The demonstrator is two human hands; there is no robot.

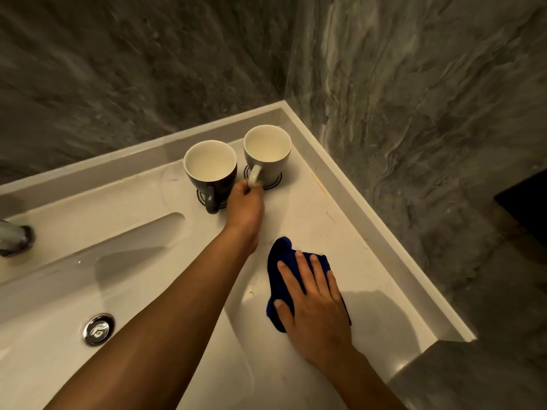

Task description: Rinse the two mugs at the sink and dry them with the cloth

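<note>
Hands at the mugs and the cloth

Sink [88,276] lies left and the counter [340,232] carries both mugs in its far corner. Left hand [244,202] pinches the handle of the white mug [268,155]; lift it straight up, because the dark mug [210,170] stands just beside. Right hand [313,294] presses flat, fingers spread, on the cloth [281,255]. Tap [14,238] is at the far left.

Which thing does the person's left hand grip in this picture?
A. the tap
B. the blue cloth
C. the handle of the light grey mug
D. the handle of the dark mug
C: the left hand pinches the handle of the light grey mug, while the dark mug stands untouched beside it and the right hand lies flat on the blue cloth.
</note>
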